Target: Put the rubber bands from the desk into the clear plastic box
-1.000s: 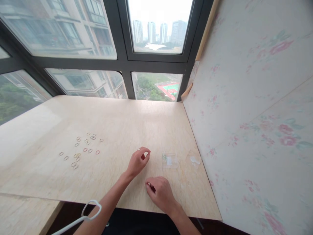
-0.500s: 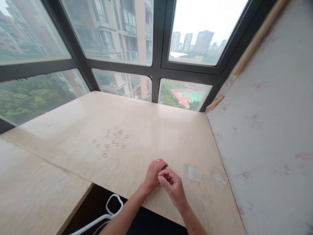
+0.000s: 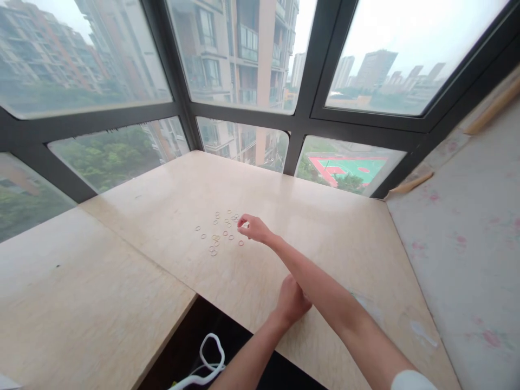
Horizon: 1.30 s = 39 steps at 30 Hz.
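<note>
Several small thin loops (image 3: 216,238), like tiny rubber bands in yellow, red and pale tones, lie scattered on the marble-patterned tabletop (image 3: 280,211). My right hand (image 3: 255,228) reaches over their right side. Its thumb and index finger curve with a gap between them, and one loop lies close to or under them. Near the table's front edge, my left hand (image 3: 292,300) rests curled, crossed over by my right forearm. Its fingers are folded and partly hidden, so what they hold does not show.
A clear plastic case (image 3: 368,304) sits partly behind my right forearm, with a crumpled clear wrapper (image 3: 423,332) farther right. Dark window frames (image 3: 244,116) border the back. A white looped tube (image 3: 217,352) is below the front edge. A floral wall (image 3: 475,260) stands right.
My right hand has left my left hand and stretched forward and left to the loops. The left hand stays curled near the edge. The view has turned left.
</note>
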Motion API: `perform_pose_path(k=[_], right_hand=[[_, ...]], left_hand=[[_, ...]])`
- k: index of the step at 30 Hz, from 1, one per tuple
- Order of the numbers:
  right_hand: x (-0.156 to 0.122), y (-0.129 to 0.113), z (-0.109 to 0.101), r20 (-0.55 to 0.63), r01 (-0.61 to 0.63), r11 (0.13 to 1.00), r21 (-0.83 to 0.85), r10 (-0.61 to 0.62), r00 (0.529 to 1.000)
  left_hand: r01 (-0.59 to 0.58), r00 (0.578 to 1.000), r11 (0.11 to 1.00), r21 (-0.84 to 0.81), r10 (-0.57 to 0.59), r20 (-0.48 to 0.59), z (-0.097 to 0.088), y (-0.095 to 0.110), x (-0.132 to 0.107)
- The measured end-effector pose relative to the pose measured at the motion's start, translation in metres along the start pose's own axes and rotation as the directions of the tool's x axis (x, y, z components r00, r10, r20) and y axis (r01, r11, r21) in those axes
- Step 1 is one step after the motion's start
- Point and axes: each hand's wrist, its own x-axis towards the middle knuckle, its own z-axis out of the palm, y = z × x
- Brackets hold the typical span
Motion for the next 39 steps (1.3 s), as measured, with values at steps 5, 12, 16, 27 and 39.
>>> perform_pose_path(k=[5,12,16,27,39], right_hand=[[0.049,-0.007,0.025,0.203,0.075,0.953,-0.292,-0.015,0.979],[0.059,-0.004,0.028,0.346,0.146,0.845,-0.515,0.049,0.937],[0.053,0.003,0.018,0.391,0.154,0.85,-0.504,0.065,0.918],[-0.013,0.031,-0.016,0.224,-0.058,0.994,0.096,0.035,0.974],[-0.201,0.016,-0.091,-0.357,0.052,0.715,0.698,0.284,0.89]], left_hand=[[0.074,0.994,0.997,-0.036,-0.076,-0.081,-0.004,0.003,-0.004],[0.05,0.993,0.997,-0.064,-0.057,-0.105,-0.002,0.001,-0.002],[0.073,0.996,0.997,-0.008,-0.074,-0.058,0.003,-0.004,0.003],[0.019,0.986,0.998,0.051,-0.01,-0.168,0.004,-0.003,0.012],[-0.031,0.986,0.999,-0.017,0.028,-0.161,-0.001,-0.007,0.01]])
